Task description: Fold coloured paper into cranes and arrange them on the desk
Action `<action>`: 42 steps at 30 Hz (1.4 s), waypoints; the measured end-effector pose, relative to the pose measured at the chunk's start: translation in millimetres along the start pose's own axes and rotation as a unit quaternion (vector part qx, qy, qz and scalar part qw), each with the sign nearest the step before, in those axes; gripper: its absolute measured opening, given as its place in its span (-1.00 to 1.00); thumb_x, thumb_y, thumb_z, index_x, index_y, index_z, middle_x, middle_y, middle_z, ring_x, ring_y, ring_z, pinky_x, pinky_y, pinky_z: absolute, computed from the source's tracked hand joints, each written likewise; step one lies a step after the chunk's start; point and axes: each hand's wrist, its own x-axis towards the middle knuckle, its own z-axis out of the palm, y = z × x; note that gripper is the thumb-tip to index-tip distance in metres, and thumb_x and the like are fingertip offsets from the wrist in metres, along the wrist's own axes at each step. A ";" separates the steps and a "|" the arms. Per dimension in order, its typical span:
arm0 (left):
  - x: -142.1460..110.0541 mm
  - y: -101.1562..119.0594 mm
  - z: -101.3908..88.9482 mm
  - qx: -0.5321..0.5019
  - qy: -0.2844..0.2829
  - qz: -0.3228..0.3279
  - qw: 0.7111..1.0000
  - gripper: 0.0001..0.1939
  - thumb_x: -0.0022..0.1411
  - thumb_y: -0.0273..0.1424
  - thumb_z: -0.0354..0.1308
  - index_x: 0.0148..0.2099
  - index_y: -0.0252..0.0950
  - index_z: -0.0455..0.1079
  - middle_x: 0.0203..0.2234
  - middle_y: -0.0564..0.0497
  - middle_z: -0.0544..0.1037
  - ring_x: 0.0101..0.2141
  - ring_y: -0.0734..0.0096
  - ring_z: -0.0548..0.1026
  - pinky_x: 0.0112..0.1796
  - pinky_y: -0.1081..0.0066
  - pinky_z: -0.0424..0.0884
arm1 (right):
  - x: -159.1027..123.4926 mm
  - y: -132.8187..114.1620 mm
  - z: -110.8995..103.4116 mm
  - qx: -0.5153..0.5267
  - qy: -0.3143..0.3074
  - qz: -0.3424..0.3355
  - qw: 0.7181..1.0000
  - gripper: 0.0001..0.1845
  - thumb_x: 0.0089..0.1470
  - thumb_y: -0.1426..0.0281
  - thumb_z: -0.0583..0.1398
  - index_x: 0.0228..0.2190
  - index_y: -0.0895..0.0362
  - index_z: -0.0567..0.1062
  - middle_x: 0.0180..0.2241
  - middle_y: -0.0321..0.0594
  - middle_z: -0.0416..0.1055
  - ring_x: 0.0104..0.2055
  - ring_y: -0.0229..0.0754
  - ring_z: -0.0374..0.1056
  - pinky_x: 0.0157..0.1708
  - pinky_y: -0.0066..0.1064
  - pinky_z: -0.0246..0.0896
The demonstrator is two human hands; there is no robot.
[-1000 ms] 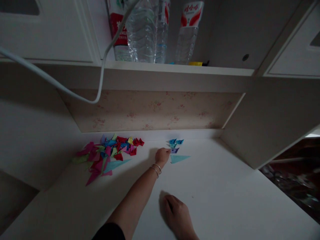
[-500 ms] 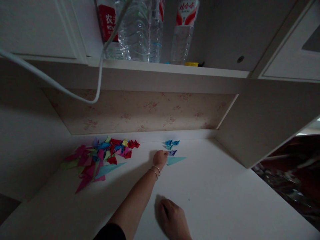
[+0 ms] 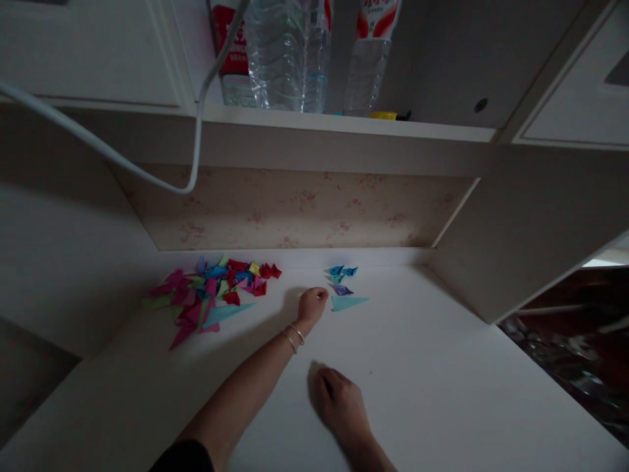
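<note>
My left hand [image 3: 313, 305], with two thin bangles at its wrist, reaches over the white tabletop with its fingers curled in and nothing visible in them. Just right of it lie a folded purple paper boat [image 3: 343, 290] and a flat light-blue folded paper triangle [image 3: 350, 302]. Behind the purple boat stand a few small blue paper boats [image 3: 336, 270]. Lower down, my right hand [image 3: 339, 396] rests loosely closed on the table, and no object shows in it.
A pile of colourful folded paper pieces [image 3: 216, 288] lies to the left. Plastic bottles [image 3: 278, 59] stand on the shelf above, with a white cable [image 3: 194, 164] hanging in front. Cabinet panels [image 3: 531, 229] bound both sides.
My left hand has drawn slightly left, away from the purple paper boat, which now lies uncovered. The whole view has shifted a little; my right hand stays closed on the table.
</note>
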 end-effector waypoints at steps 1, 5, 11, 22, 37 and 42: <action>-12.6 0.6 -7.1 -0.017 0.006 0.004 1.000 -0.76 0.21 -0.41 0.06 -0.18 -0.31 0.54 -0.23 -0.08 0.62 -0.24 0.38 0.52 -0.21 0.47 0.36 | -0.3 -0.2 -0.2 0.001 -0.001 -0.001 1.000 -0.65 0.24 0.32 -0.05 -0.36 0.10 0.49 -0.36 -0.17 0.51 -0.34 -0.20 0.41 -0.34 -0.51 0.11; -78.7 -1.4 -41.4 -0.117 0.024 0.004 0.993 -0.73 0.21 -0.28 0.05 -0.22 -0.30 0.51 -0.37 -0.03 0.61 -0.46 0.44 0.50 -0.41 0.50 0.36 | -1.9 -1.3 -1.4 0.008 -0.007 -0.013 1.000 -0.66 0.23 0.32 -0.04 -0.36 0.10 0.50 -0.36 -0.19 0.51 -0.34 -0.21 0.41 -0.34 -0.51 0.11; -170.3 -32.4 -85.0 -0.210 -0.001 -0.068 0.975 -0.67 0.16 -0.14 0.11 -0.28 -0.31 0.49 -0.46 0.01 0.56 -0.56 0.49 0.40 -0.53 0.52 0.27 | -3.9 -5.6 -2.8 -0.042 -0.019 -0.033 0.998 -0.69 0.22 0.34 -0.03 -0.38 0.06 0.49 -0.38 -0.23 0.50 -0.36 -0.20 0.40 -0.38 -0.48 0.08; -197.9 -66.7 -75.1 -0.162 -0.025 -0.035 0.986 -0.74 0.20 -0.26 0.06 -0.29 -0.31 0.49 -0.41 -0.02 0.57 -0.37 0.35 0.47 -0.32 0.45 0.34 | -11.1 -43.8 19.2 -0.064 -0.047 -0.054 0.995 -0.74 0.19 0.38 0.01 -0.33 0.05 0.50 -0.36 -0.25 0.51 -0.32 -0.19 0.39 -0.36 -0.46 0.04; -202.0 -66.4 -95.7 -0.214 -0.049 -0.100 0.971 -0.73 0.12 -0.23 0.12 -0.31 -0.35 0.47 -0.49 0.03 0.48 -0.44 0.42 0.35 -0.40 0.48 0.21 | -17.7 -33.7 24.1 -0.055 -0.054 -0.065 0.995 -0.68 0.20 0.36 -0.02 -0.36 0.06 0.53 -0.35 -0.26 0.53 -0.29 -0.18 0.39 -0.25 -0.44 0.06; -204.0 -67.0 -97.0 -0.233 -0.046 -0.107 0.966 -0.74 0.11 -0.23 0.14 -0.30 -0.34 0.47 -0.50 0.06 0.44 -0.45 0.45 0.31 -0.41 0.49 0.18 | -18.3 -34.4 22.0 -0.060 -0.060 -0.062 0.994 -0.68 0.20 0.35 -0.02 -0.32 0.04 0.54 -0.34 -0.26 0.53 -0.27 -0.17 0.39 -0.24 -0.44 0.07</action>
